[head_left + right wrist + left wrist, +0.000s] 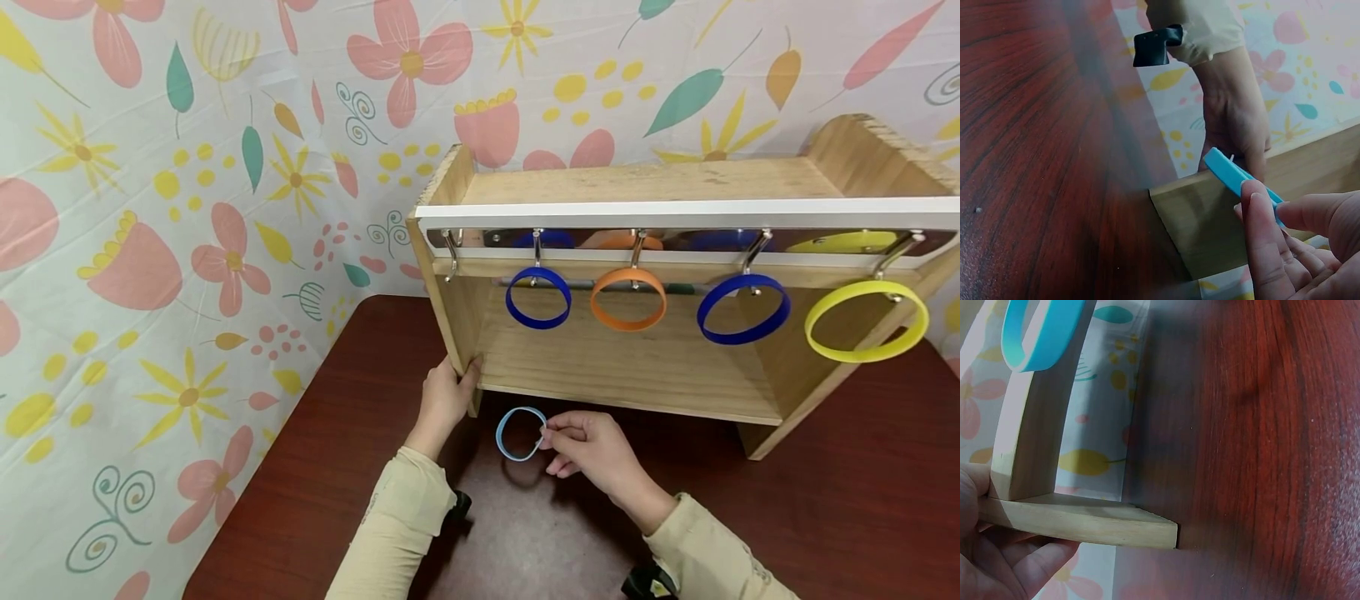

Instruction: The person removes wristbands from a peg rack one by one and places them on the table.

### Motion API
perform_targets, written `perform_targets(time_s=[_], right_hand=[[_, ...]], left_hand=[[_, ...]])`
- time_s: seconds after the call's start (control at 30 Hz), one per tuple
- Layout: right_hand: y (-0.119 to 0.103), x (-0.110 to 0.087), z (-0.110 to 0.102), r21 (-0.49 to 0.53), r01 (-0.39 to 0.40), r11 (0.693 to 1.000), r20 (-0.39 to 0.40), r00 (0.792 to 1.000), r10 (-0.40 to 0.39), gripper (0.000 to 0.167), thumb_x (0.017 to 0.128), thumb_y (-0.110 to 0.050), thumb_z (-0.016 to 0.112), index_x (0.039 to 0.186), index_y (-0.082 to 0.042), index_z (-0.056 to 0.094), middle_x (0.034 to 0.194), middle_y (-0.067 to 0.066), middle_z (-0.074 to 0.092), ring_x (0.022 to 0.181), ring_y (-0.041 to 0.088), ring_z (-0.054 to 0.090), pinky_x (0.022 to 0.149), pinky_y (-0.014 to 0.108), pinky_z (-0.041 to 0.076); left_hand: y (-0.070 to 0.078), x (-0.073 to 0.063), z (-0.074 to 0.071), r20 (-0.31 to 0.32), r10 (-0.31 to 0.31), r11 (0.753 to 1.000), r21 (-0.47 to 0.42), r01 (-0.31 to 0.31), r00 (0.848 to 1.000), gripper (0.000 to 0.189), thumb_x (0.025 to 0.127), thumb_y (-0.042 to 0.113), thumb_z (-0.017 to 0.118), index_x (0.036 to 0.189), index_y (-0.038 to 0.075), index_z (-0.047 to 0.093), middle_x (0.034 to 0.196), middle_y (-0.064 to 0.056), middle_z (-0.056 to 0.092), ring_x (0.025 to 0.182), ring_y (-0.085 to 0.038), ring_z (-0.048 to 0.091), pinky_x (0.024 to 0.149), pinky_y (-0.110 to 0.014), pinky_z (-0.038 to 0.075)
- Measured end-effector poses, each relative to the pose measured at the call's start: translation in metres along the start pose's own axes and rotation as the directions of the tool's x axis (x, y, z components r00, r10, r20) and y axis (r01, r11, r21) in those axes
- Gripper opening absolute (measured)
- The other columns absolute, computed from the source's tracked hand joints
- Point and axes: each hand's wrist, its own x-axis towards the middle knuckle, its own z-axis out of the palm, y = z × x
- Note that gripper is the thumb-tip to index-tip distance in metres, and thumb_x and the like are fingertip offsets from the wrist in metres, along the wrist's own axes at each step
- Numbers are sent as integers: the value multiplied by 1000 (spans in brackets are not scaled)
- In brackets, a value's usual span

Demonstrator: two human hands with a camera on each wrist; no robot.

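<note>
A light blue wristband is pinched between the thumb and fingers of my right hand, held above the table in front of the rack. With my left hand I grip the lower left side panel of the wooden rack; the left wrist view shows fingers beneath and thumb near the wood. Along the rack's front runs a hook rail. Its leftmost hook carries nothing. From the other hooks hang a blue wristband, an orange wristband, another blue wristband and a yellow wristband.
The rack stands on a dark red wood-grain table. Behind and to the left hangs a white cloth with flower prints. A black strap device sits at the left wrist, and another at the right.
</note>
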Motion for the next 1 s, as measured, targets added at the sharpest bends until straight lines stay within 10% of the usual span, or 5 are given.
perform_targets(time_s=[1.0], right_hand=[[10, 0, 11, 10, -31, 999, 47, 998, 31, 27, 93, 0, 59, 112, 18, 58, 91, 25, 69, 62, 25, 68, 57, 32, 56]], left_hand=[[2, -1, -1, -16, 5, 1000, -5, -5, 1000, 26, 98, 29, 60, 106, 5, 66, 77, -11, 69, 65, -22, 63, 59, -36, 51]])
